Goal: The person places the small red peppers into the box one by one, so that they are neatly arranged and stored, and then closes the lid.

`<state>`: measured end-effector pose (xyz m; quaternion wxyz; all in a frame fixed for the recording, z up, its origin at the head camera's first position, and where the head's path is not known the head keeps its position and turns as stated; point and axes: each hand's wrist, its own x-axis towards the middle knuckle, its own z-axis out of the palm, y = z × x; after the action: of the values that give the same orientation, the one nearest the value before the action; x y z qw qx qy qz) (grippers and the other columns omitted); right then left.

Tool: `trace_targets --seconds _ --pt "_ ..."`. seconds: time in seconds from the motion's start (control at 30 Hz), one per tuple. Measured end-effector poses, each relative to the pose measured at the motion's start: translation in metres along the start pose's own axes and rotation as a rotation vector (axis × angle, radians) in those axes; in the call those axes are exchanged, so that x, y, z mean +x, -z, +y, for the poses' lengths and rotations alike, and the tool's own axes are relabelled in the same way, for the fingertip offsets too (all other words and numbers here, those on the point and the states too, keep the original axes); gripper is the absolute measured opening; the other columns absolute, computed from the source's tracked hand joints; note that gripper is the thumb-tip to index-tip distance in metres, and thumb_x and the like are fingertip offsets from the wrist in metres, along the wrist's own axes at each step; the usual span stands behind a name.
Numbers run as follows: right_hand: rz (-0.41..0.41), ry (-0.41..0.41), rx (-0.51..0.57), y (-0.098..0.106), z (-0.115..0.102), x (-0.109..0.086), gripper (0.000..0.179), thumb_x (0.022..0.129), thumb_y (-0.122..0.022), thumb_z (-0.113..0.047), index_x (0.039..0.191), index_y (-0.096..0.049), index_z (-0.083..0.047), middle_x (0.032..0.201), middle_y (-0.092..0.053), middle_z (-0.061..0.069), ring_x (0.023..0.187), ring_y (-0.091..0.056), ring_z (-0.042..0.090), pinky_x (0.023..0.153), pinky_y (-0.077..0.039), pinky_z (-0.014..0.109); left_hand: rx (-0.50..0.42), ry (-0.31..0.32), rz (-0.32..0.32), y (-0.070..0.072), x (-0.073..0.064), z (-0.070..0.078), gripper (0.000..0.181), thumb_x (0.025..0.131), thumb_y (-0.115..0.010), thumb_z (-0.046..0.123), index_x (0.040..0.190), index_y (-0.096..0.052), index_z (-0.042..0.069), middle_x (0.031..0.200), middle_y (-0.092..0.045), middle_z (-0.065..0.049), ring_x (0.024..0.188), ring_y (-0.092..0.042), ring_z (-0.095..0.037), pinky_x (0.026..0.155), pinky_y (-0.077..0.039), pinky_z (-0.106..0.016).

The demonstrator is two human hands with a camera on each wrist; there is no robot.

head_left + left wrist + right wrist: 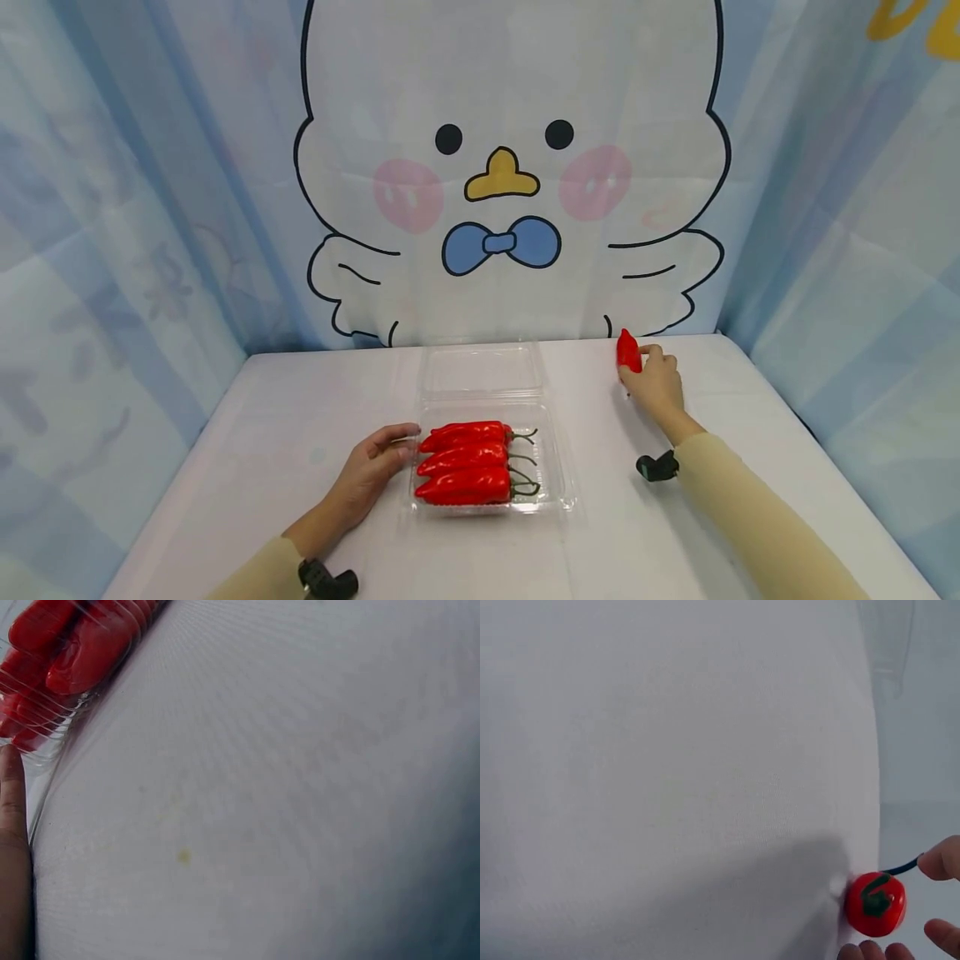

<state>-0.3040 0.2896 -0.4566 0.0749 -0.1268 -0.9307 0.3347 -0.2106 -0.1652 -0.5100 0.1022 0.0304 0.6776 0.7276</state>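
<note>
Near the middle of the table, a clear plastic clamshell box [558, 467] stands with its lid [480, 367] folded back. Several red peppers [465, 485] with green stems lie in it side by side. My left hand [367, 471] rests at the box's left side, its fingers extended to the wall. In the left wrist view, one finger [11, 795] reaches the ridged plastic. Toward the back right, my right hand [658, 383] is around another red pepper [628, 353] on the table. The right wrist view shows this pepper [875, 904] stem-on, with gaps between it and the spread thumb [941, 859] and fingers.
A white cloth covers the table [300, 433]. Curtains hang close around its back and sides, the back one [510, 83] printed with a cartoon bird. Dark camera mounts [657, 467] sit on both wrists.
</note>
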Motion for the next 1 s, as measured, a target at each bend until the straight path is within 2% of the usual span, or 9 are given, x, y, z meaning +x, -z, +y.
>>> trace_targets --seconds 0.23,0.5,0.7,0.83,1.0 --pt "-0.052 -0.115 0.067 -0.001 0.005 0.008 0.067 0.101 -0.057 -0.026 0.151 -0.027 0.007 0.129 -0.049 0.035 0.114 -0.049 0.044 0.1 -0.053 0.055 0.004 -0.008 -0.018 -0.002 -0.001 0.002 0.051 0.095 -0.068 0.013 0.142 -0.053 -0.001 0.144 -0.056 -0.017 0.12 -0.06 -0.017 0.1 -0.053 -0.022" --pt "-0.139 -0.173 0.065 0.0 0.012 0.014 0.064 0.1 -0.057 -0.028 0.145 -0.041 0.014 0.143 -0.05 0.034 0.122 -0.05 0.044 0.105 -0.052 0.053 0.0 -0.003 -0.021 -0.002 0.0 0.002 0.051 0.095 -0.068 0.012 0.142 -0.053 -0.001 0.145 -0.056 -0.018 0.119 -0.06 -0.017 0.1 -0.053 -0.022" --pt "-0.158 -0.228 0.179 0.004 0.01 0.008 0.061 0.101 -0.057 -0.027 0.147 -0.043 0.01 0.148 -0.045 0.033 0.127 -0.047 0.044 0.109 -0.05 0.052 -0.009 -0.001 -0.021 -0.001 0.001 0.0 0.049 0.095 -0.067 0.012 0.141 -0.054 0.0 0.144 -0.056 -0.017 0.121 -0.059 -0.018 0.1 -0.053 -0.022" --pt "-0.135 -0.23 0.266 0.007 0.004 0.0 0.06 0.101 -0.056 -0.026 0.149 -0.043 0.007 0.151 -0.044 0.032 0.133 -0.047 0.044 0.111 -0.048 0.05 0.001 -0.009 -0.026 -0.001 0.001 -0.001 0.049 0.096 -0.066 0.011 0.142 -0.053 -0.001 0.145 -0.055 -0.018 0.118 -0.061 -0.017 0.1 -0.053 -0.021" --pt "-0.123 -0.173 0.345 0.01 -0.008 -0.011 0.058 0.102 -0.056 -0.024 0.151 -0.042 0.004 0.149 -0.049 0.031 0.13 -0.057 0.041 0.109 -0.05 0.047 -0.001 -0.009 -0.02 0.001 0.001 -0.001 0.05 0.096 -0.067 0.01 0.142 -0.053 -0.001 0.146 -0.054 -0.019 0.117 -0.062 -0.017 0.101 -0.053 -0.022"
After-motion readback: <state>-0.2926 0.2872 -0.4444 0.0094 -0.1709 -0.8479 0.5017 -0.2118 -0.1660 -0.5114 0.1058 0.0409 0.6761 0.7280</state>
